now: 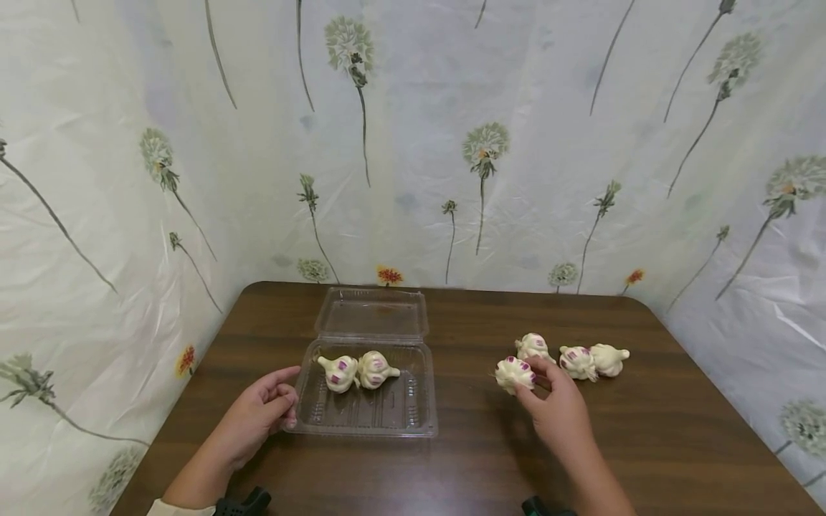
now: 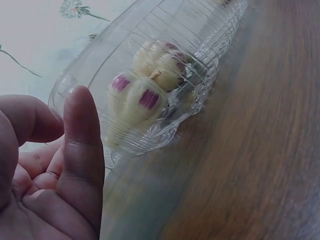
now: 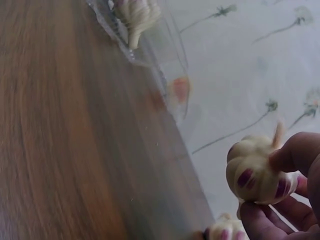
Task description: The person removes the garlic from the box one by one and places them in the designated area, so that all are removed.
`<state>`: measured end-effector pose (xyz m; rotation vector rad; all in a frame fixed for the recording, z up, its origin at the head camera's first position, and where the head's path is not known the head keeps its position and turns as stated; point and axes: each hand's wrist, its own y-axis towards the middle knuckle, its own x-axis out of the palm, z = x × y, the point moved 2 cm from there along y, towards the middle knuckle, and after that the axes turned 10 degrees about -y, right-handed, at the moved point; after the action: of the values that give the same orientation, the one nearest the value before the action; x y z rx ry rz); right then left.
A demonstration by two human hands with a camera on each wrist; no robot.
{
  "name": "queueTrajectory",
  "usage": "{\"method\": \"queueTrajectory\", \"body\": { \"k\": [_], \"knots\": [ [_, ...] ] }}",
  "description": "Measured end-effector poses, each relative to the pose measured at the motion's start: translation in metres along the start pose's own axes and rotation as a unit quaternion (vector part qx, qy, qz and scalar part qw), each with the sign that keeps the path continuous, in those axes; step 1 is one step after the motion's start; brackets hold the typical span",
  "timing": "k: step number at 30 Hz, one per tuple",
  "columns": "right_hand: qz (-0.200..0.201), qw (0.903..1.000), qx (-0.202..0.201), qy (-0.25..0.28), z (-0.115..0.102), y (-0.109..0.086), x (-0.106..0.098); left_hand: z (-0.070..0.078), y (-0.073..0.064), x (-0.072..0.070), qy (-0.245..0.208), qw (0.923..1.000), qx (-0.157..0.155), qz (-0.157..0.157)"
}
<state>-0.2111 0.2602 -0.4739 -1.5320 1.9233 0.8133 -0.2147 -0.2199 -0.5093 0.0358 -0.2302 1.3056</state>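
Note:
A clear plastic clamshell container (image 1: 422,419) lies on the table with its lid folded back. Two garlic bulbs with purple patches, one on the left (image 1: 340,373) and one on the right (image 1: 374,370), sit side by side inside it. My left hand (image 1: 261,416) is at the container's left side, fingers bent, holding its edge. Over to the right, my right hand (image 1: 560,405) pinches another garlic bulb (image 3: 255,172) between thumb and fingers. Behind that hand lie more bulbs: one at the back (image 1: 533,345), one in the middle (image 1: 578,362) and one at the right (image 1: 609,359).
The brown wood-grain table (image 1: 477,459) has rounded far corners. A pale curtain (image 1: 413,143) printed with dandelions hangs behind it and along both sides. The raised lid (image 1: 371,312) reaches close to the table's far edge.

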Motion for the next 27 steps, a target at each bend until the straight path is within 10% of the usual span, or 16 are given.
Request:
{"method": "queueTrajectory", "body": {
  "k": [27],
  "knots": [
    [-0.041, 0.9957, 0.058, -0.060, 0.029, 0.002, -0.005, 0.002, 0.000, 0.002, -0.001, 1.0000, -0.002, 0.004]
  ]
}}
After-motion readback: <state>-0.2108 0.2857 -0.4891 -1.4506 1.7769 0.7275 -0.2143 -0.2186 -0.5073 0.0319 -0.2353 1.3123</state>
